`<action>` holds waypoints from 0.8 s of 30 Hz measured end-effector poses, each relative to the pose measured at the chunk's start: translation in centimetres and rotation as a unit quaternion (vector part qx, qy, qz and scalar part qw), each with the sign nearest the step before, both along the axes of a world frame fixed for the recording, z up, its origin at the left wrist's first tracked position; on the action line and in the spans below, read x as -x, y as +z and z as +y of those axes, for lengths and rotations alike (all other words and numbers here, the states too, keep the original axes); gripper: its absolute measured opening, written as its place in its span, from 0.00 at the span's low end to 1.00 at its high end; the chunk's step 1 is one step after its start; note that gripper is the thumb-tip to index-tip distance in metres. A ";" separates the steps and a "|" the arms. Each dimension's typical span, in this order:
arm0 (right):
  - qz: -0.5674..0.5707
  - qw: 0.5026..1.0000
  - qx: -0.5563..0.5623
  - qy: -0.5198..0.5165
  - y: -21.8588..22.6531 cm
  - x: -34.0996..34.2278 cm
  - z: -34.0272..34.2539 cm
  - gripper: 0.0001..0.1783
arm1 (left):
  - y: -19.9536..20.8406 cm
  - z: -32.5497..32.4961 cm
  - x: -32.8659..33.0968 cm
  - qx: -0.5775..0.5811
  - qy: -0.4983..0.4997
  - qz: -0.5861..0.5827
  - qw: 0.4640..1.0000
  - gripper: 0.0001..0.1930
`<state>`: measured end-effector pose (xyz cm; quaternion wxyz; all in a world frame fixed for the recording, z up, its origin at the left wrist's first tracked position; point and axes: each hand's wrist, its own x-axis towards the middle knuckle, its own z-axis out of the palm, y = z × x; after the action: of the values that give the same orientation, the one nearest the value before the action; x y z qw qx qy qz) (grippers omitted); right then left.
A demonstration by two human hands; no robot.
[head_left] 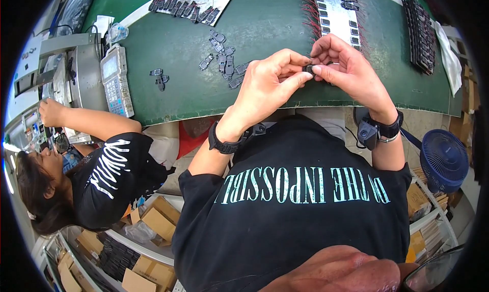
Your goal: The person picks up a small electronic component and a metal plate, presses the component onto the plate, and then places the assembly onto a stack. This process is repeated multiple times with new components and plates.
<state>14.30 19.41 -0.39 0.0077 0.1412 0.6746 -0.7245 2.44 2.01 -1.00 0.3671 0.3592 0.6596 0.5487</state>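
Over the near edge of the green table, my left hand (269, 84) and my right hand (347, 70) meet, thumbs and fingertips closed on a small black rectangular part (308, 68). Fingers cover most of that part, so its details stay hidden. Left of my hands lies a loose group of small black plastic housings (222, 63). Just beyond my right hand, a white board (333, 24) carries rows of black pieces with thin red wires (308, 17) sticking out at its sides.
Another white board (216, 1) with black parts lies at the far left. Several housings (160, 80) sit near a grey keypad device (116, 80). At right are stacked black trays (420, 36), a white cloth (448, 58) and a blue fan (444, 159). A co-worker (109, 175) works at left.
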 end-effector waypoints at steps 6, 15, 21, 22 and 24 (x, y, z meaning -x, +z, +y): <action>0.095 0.986 -0.129 -0.039 -0.4 -0.2 -1.6 0.12 | -1.2 0.6 -0.8 -0.045 0.067 -0.129 0.988 0.09; 0.054 0.947 -0.291 -0.123 1.9 -1.3 1.3 0.10 | -0.3 1.1 -2.1 -0.054 0.085 0.086 0.991 0.13; -0.023 0.899 -0.393 -0.190 0.2 0.2 9.5 0.10 | 0.0 1.0 -2.1 -0.055 0.064 0.004 0.996 0.14; -0.023 0.879 -0.441 -0.180 -0.2 0.4 9.7 0.10 | -0.4 0.8 -2.0 -0.050 0.057 0.002 0.997 0.13; -0.021 0.856 -0.487 -0.169 -0.8 0.8 9.8 0.10 | -0.9 0.6 -1.9 -0.051 0.054 0.009 0.997 0.13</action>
<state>13.54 29.23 -1.15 -0.1705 0.2545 0.9067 -0.2899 4.34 2.58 -1.88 0.3122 0.3467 0.6527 0.5969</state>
